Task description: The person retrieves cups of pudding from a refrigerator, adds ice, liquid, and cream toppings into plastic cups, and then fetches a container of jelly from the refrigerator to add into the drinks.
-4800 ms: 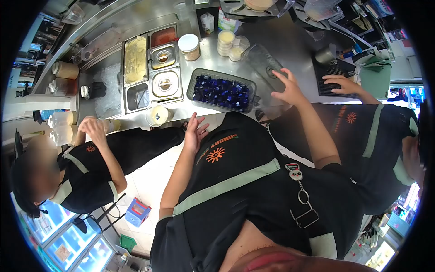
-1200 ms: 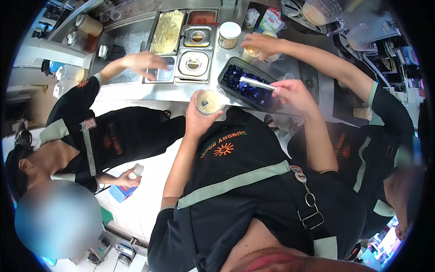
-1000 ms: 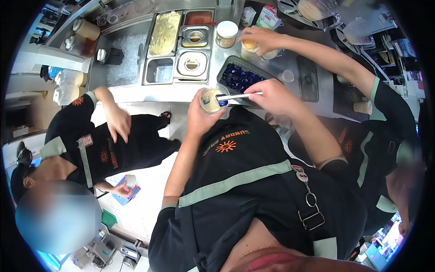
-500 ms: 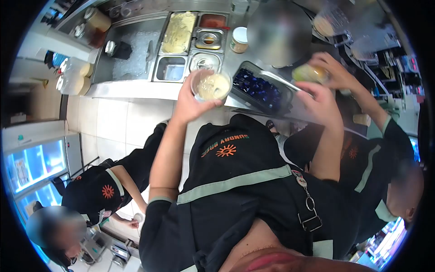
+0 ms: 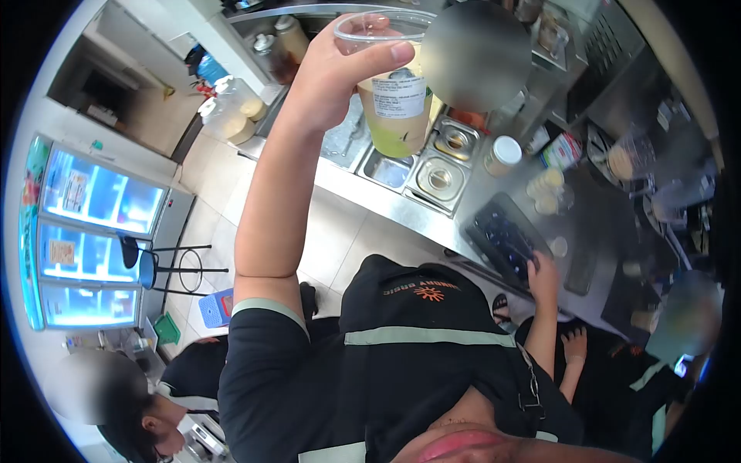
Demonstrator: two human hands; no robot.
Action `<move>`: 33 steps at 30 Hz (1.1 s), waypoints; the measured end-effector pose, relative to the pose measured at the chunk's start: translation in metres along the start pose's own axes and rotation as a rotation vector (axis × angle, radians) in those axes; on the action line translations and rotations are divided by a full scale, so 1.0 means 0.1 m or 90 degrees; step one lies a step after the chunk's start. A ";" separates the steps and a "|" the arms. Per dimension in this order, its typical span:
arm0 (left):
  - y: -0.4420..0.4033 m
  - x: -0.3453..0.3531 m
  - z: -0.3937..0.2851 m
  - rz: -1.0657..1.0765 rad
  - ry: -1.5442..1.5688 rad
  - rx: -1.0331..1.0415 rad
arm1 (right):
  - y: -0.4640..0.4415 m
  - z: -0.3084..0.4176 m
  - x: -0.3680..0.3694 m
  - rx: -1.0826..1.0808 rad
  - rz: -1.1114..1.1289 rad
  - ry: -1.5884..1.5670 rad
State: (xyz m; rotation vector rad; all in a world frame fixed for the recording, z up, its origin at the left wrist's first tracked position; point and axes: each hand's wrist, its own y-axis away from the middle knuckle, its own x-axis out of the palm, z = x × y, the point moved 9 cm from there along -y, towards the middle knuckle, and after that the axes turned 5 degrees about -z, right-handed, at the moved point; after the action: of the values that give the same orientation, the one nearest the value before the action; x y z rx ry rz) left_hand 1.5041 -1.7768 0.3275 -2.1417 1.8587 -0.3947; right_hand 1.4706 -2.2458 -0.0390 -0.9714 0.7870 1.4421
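My left hand (image 5: 328,73) is raised high, wrapped round the upper part of a clear cup (image 5: 395,131). The cup has a white printed label, with pale liquid above and a greenish layer at its base. My right hand (image 5: 543,279) is low, at the right end of a dark tray (image 5: 480,248) of blue-black cubes, its fingers bent but slightly apart. No tongs can be made out in it. A small clear cup (image 5: 558,246) stands beside the tray.
Metal pans with lids (image 5: 438,179), a white-capped jar (image 5: 503,154) and pale-filled cups (image 5: 546,185) stand on the counter. A co-worker's hand (image 5: 573,345) is at the right, near my arm. Another person (image 5: 193,374) is at lower left. Glass-door fridges (image 5: 100,220) stand beyond.
My left hand has lifted the cup up and forward. My right hand has moved down to the tray's right end, and the tongs no longer show. The view has turned.
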 end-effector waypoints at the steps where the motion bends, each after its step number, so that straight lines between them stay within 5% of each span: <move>1: -0.03 -0.03 -0.05 -0.016 -0.010 0.008 | 0.01 -0.04 0.00 -0.028 -0.008 0.033; 9: -0.28 -0.77 0.08 -0.185 -0.087 0.002 | -0.07 -0.12 -0.21 -0.088 -0.011 -0.016; 16: -0.36 -1.61 0.07 -0.238 -0.120 0.022 | -0.84 1.31 -0.57 -0.068 -0.118 -0.272; 20: -0.49 -2.41 -0.05 -0.267 -0.180 0.029 | -1.53 3.38 0.49 -0.215 0.150 -0.513; 23: -0.65 -3.17 -0.18 -0.290 -0.184 0.044 | -1.81 4.83 1.86 -0.216 0.439 -0.446; 26: -0.74 -3.93 -0.31 -0.319 -0.188 0.107 | -2.32 5.52 3.63 -0.216 0.477 -0.328; 28: -0.82 -4.43 -0.36 -0.314 -0.203 0.108 | -2.70 5.30 4.92 0.151 0.402 -0.564; 30: -0.84 -4.85 -0.42 -0.333 -0.222 0.093 | -2.97 4.83 5.90 0.218 0.237 -0.382; 33: -0.90 -5.36 -0.57 -0.357 -0.237 0.103 | -2.68 4.44 7.07 0.610 0.468 -0.604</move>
State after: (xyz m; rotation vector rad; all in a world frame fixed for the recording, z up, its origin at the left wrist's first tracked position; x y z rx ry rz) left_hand 1.4921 -1.2351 0.4018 -2.3927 0.9832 -0.2217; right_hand 1.6916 -1.5141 -0.4683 0.7817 0.9512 1.5904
